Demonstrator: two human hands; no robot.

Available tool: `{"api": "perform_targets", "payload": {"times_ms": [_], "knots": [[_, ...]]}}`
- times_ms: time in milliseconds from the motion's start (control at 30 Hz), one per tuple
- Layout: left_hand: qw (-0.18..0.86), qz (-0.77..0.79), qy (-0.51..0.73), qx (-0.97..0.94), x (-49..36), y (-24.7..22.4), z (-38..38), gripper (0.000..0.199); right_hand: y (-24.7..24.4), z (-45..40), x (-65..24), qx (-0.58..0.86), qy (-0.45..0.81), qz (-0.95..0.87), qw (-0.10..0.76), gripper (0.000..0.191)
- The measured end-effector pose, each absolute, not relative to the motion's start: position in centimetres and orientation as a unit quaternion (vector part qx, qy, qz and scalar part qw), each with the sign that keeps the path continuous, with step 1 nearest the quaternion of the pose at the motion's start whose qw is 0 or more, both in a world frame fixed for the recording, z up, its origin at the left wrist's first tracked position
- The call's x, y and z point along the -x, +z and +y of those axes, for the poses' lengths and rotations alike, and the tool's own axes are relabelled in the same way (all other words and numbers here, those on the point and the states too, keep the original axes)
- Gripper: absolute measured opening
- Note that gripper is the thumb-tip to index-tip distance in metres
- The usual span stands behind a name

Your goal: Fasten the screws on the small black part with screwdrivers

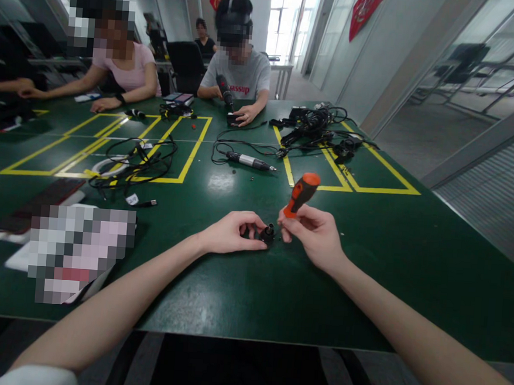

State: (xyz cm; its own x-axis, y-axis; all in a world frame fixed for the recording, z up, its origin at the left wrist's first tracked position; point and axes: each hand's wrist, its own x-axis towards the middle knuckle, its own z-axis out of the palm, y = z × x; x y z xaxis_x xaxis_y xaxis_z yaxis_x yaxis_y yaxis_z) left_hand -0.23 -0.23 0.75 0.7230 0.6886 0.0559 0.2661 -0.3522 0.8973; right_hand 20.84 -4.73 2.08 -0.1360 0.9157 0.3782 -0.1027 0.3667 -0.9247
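My left hand [235, 233] rests on the green table with thumb and fingers closed around a small black round part [267, 234]. A short tube-like piece stands up from the top of that part; its exact kind is too small to make out. Just to the right, my right hand [318, 235] grips an orange and black screwdriver [303, 193] near the lower end of its handle. The handle points up and leans to the right. Its shaft and tip are hidden or too small to see, so I cannot tell whether they touch the black part.
Ahead lies an electric screwdriver [250, 161] with its cord. Tangled black cables [312, 126] sit at the back right, more cables [131, 163] at the left. Phones [89, 257] lie at the near left. Across the table [410, 273], a person [239, 68] works with a power tool.
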Motion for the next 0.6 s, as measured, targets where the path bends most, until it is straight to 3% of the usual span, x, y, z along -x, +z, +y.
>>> {"api": "perform_targets", "payload": {"times_ms": [600], "knots": [[0.483,0.3,0.218,-0.793,0.2,0.84,-0.2,0.03,2.17,-4.89,-20.89,0.345,0.455,-0.608,0.551,0.04]]}}
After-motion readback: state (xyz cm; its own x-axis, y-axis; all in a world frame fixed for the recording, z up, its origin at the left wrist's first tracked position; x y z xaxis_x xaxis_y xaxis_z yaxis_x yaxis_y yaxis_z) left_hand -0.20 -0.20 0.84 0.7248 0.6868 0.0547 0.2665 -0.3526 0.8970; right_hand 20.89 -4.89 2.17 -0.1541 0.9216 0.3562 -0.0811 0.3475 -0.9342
